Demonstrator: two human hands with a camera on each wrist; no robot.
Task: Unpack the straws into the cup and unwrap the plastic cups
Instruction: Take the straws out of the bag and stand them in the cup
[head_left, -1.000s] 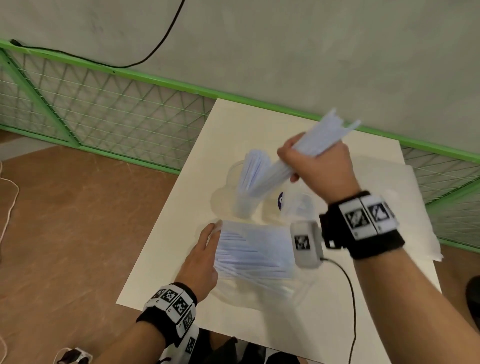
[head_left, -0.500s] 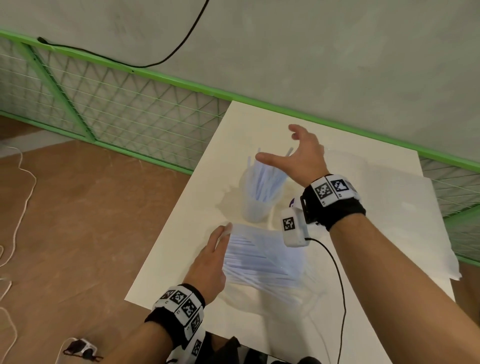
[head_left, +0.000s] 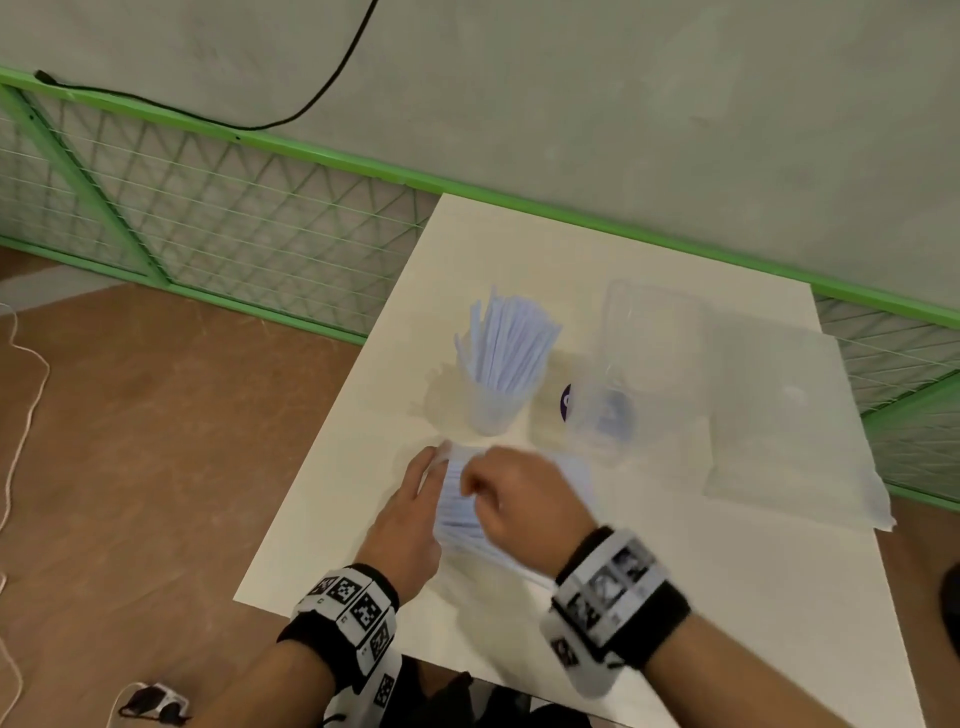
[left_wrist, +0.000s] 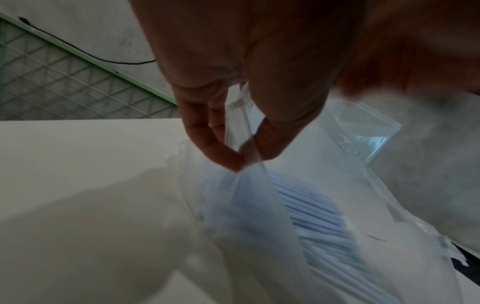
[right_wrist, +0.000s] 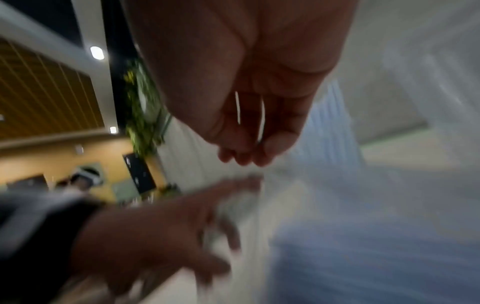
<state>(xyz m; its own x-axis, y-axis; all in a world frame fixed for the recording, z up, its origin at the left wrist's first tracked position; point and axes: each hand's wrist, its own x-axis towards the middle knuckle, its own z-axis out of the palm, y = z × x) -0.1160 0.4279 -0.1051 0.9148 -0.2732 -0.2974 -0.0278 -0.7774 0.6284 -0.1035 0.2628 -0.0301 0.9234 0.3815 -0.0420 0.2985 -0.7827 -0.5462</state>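
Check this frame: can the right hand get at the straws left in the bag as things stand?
Probably yes. The right hand is already over the straw bag, and the left hand pinches the bag's plastic up, so the loose straws show under the lifted film. Whether the mouth gapes wide enough is unclear.

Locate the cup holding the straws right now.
In the head view the cup with straws stands upright on the white table, left of centre, just beyond both hands at the straw bag and left of the wrapped plastic cups.
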